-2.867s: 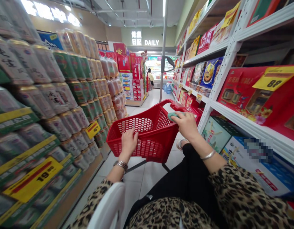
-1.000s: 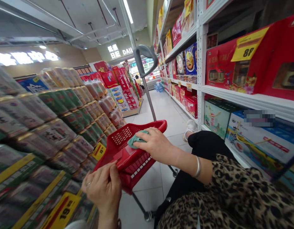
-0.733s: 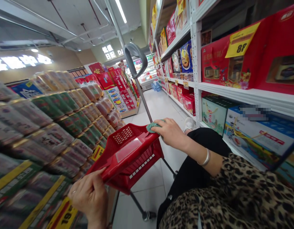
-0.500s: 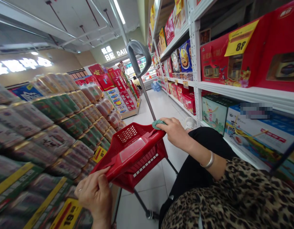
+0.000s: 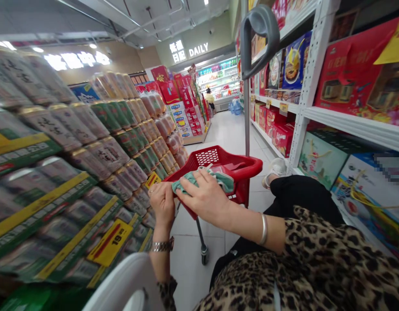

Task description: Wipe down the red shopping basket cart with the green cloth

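A red plastic shopping trolley [image 5: 255, 166] stands in front of me, its basket tilted in my view. My left hand [image 5: 162, 202] is wrapped around the left end of its handle rim. Under the fingers of my right hand [image 5: 206, 195] lies a bunched green cloth [image 5: 226, 181], pressed against the handle panel near my left hand. The cloth covers much of that panel. Rising from the trolley's far side is a metal pole with a grey loop grip [image 5: 262, 41].
Stacked packs of cans [image 5: 99, 160] line the left side. White shelves [image 5: 306, 103] with gift boxes stand on the right. Part of a white chair-like object [image 5: 131, 276] sits at the lower left. A tiled aisle [image 5: 225, 131] leads to a lit fridge wall, with a person [image 5: 210, 99] there.
My right hand has slid the cloth left along the handle, from its right end to beside my left hand. The view has turned, and the white curved object has come into sight.
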`<state>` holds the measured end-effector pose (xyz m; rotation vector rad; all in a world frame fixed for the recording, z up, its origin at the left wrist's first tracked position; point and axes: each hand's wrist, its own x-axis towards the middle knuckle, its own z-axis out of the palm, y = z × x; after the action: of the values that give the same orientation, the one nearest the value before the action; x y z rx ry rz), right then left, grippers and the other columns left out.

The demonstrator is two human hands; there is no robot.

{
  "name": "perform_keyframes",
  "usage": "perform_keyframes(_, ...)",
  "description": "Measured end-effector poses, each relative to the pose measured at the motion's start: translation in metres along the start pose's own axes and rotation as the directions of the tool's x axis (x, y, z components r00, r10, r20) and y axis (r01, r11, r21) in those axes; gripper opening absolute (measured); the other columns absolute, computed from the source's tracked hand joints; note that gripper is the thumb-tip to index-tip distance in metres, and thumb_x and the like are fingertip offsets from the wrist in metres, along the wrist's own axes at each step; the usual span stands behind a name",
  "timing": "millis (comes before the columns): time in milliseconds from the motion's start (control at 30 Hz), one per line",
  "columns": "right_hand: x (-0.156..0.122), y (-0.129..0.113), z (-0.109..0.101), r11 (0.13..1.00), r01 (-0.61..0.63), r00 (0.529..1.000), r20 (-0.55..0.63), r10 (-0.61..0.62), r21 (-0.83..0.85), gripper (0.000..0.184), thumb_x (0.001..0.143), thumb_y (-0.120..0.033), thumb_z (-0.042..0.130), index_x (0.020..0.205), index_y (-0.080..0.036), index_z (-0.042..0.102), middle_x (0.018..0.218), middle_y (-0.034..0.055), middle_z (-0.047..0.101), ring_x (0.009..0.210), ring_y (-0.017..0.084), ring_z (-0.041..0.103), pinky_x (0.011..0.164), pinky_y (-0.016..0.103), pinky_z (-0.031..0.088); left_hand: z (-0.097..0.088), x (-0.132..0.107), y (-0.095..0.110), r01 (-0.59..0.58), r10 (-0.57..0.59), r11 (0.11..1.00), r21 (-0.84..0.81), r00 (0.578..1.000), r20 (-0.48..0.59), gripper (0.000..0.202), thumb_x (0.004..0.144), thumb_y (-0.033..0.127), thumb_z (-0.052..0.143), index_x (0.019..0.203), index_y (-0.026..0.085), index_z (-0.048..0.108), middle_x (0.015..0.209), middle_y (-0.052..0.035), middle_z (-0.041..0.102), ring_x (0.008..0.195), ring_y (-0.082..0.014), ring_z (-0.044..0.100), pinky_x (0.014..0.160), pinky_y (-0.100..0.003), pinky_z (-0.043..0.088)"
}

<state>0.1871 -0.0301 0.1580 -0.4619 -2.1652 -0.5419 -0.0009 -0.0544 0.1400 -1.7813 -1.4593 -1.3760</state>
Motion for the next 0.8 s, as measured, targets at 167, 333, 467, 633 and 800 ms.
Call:
perform_keyframes(167, -0.013, 0.010, 0.002, 0.995, 0.040, 0.998, -0.048, -0.045, -0.087, 0.022, 0.102, -0.024, 0.057, 0.110, -0.024, 0.077, 0.132, 0.0047, 0.071, 0.116, 0.029, 0.061, 0.109, 0.056, 0.041, 0.011, 0.008, -0.011, 0.060, -0.050, 0.990, -0.126, 0.996, 0.078, 0.059, 0.105, 0.048, 0.026, 0.079, 0.024, 0.074, 0.082, -0.0045, 0.076, 0.081, -0.0208, 0.064, 0.092, -0.041, 0.043)
perform_keyframes(333, -0.051, 0.043, -0.029, 0.988, 0.008, 0.998, -0.067, -0.019, -0.154, 0.021, 0.100, -0.021, 0.061, 0.113, -0.026, 0.076, 0.134, 0.0026, 0.071, 0.122, 0.028, 0.058, 0.107, 0.051, 0.042, 0.018, 0.016, -0.021, 0.169, -0.135, 0.959, -0.226, 0.978, 0.157, 0.073, 0.103, 0.058, 0.017, 0.079, 0.024, 0.078, 0.084, -0.0062, 0.077, 0.086, -0.0235, 0.066, 0.099, -0.045, 0.043)
perform_keyframes(467, -0.079, 0.071, -0.064, 0.969, -0.006, 1.000, -0.001, 0.006, -0.247, 0.027, 0.100, -0.017, 0.058, 0.121, -0.026, 0.074, 0.137, 0.0035, 0.070, 0.121, 0.029, 0.058, 0.104, 0.049, 0.044, 0.023, 0.022, -0.020, 0.173, -0.122, 0.946, -0.273, 0.973, 0.194, 0.078, 0.101, 0.065, 0.016, 0.078, 0.024, 0.078, 0.083, -0.0064, 0.077, 0.086, -0.0241, 0.066, 0.098, -0.045, 0.044)
perform_keyframes(633, -0.118, 0.102, -0.098, 0.948, 0.047, 0.998, 0.043, -0.035, -0.316, 0.036, 0.099, -0.007, 0.052, 0.125, -0.023, 0.072, 0.136, 0.0064, 0.070, 0.126, 0.030, 0.056, 0.105, 0.049, 0.044, 0.028, 0.021, -0.007, 0.170, -0.105, 0.932, -0.320, 0.971, 0.213, 0.077, 0.102, 0.064, 0.016, 0.082, 0.024, 0.079, 0.086, -0.0067, 0.077, 0.087, -0.0239, 0.064, 0.091, -0.044, 0.046)
perform_keyframes(800, -0.132, 0.110, -0.103, 0.954, 0.034, 0.999, 0.038, -0.024, -0.299, 0.039, 0.098, -0.005, 0.053, 0.125, -0.026, 0.071, 0.136, 0.0048, 0.070, 0.134, 0.028, 0.053, 0.109, 0.050, 0.043, 0.036, 0.017, 0.015, 0.115, -0.030, 0.930, -0.350, 0.971, 0.239, 0.075, 0.105, 0.058, 0.014, 0.093, 0.026, 0.080, 0.095, -0.0051, 0.079, 0.094, -0.0238, 0.065, 0.095, -0.045, 0.043)
